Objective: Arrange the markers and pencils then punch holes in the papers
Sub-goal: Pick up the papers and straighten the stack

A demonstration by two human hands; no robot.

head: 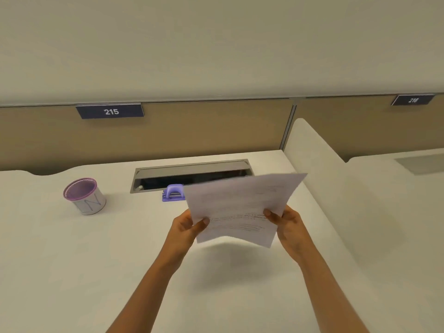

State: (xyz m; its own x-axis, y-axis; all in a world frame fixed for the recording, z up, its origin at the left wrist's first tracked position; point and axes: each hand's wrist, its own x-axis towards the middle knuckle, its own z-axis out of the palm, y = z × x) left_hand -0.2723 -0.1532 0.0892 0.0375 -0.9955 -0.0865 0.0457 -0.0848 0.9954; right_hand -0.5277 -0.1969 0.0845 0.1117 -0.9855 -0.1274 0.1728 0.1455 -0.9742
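I hold printed white papers (pixel 240 205) in the air above the white desk (pixel 72 260). My left hand (pixel 188 225) pinches the left edge, thumb on top. My right hand (pixel 287 222) pinches the right edge the same way. The sheets tilt away from me and their far end is blurred. Behind their left corner a purple hole punch (pixel 173 193) stands on the desk, partly hidden by the papers. A purple-rimmed pen cup (pixel 84 196) stands at the far left; I see no markers or pencils in it.
A grey cable tray slot (pixel 192 173) is set into the desk behind the punch. A tan partition with a sign reading 215 (pixel 110 111) closes the back. A white side divider (pixel 319 164) borders the desk on the right.
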